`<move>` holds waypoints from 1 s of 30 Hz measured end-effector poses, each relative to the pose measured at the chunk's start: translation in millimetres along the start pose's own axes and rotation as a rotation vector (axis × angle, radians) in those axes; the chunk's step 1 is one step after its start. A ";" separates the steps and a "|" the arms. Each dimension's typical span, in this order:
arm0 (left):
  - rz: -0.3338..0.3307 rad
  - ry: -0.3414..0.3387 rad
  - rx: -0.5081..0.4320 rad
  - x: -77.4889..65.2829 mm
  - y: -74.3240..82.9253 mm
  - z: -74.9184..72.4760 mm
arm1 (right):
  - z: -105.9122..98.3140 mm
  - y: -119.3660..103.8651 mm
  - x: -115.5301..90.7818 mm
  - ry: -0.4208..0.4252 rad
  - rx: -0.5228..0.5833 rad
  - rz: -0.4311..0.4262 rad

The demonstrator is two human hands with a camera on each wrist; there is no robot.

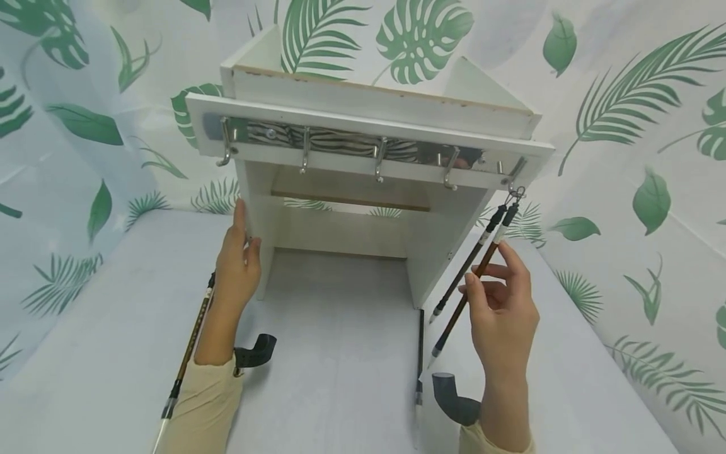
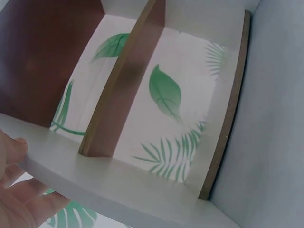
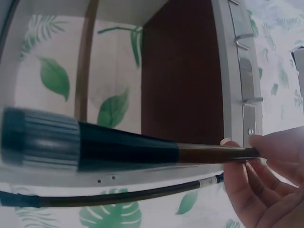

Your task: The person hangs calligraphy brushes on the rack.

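Slanting downward is a brown, white-tipped brush.

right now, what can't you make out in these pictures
Leftmost brush: tip cut off by the head view's bottom edge.
Label on the unheld hanging brush: too small to read, right wrist view.
Held brush: near end blurred, right wrist view.
Left hand: cut off by the left edge, left wrist view.

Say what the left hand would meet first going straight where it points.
Probably the hook rail above the left hand in the head view; depth is unclear, so it might pass behind toward the leaf-print backdrop.
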State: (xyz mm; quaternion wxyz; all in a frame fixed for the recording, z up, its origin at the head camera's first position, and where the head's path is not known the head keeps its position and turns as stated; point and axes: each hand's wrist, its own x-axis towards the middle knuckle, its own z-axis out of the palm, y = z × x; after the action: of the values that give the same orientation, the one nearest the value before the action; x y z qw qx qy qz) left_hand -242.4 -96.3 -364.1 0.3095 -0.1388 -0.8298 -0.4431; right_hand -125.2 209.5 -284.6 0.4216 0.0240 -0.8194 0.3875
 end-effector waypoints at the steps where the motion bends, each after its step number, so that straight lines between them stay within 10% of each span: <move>1: 0.006 0.005 0.002 0.2 0.2 0.4 | 1.3 -0.4 0.1 0.001 0.019 -0.027; 30: 0.050 0.039 0.011 -0.2 -2.0 2.2 | 20.4 -6.6 -5.7 -0.067 0.083 -0.218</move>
State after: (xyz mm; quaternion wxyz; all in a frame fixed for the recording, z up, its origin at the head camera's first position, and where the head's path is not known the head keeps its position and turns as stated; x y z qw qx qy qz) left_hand -244.1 -95.6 -366.4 0.3373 -0.1493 -0.8225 -0.4330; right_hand -132.8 189.8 -291.6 0.4322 0.1435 -0.8089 0.3719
